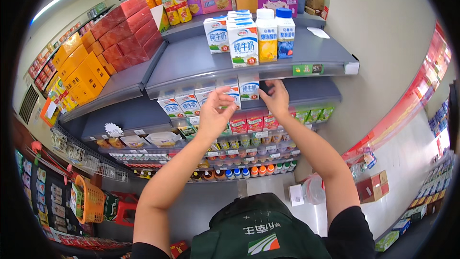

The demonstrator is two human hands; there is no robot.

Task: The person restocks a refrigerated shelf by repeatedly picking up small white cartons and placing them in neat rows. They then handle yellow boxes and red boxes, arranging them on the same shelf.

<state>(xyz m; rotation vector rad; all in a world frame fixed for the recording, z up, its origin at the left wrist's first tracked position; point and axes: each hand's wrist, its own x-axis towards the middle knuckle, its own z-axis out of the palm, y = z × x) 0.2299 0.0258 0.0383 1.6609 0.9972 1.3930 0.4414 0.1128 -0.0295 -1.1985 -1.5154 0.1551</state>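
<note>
Both my hands reach to the second shelf of a store rack. My left hand [216, 109] is raised with curled fingers in front of a row of white milk cartons [187, 105]; nothing shows in it. My right hand [276, 98] is at the right side of the last milk carton [249, 88], thumb close to its edge; whether it touches is unclear. On the top shelf [183, 57] stand more milk cartons [244, 45], a white-capped bottle with a yellow label [266, 36] and a blue-capped bottle [285, 34].
Stacked red boxes [125, 28] and yellow boxes [81, 64] fill the shelf at left. Lower shelves hold small red cartons [254, 124] and capped bottles [237, 173]. An orange basket [90, 199] is at lower left, a cardboard box [373, 187] on the floor at right.
</note>
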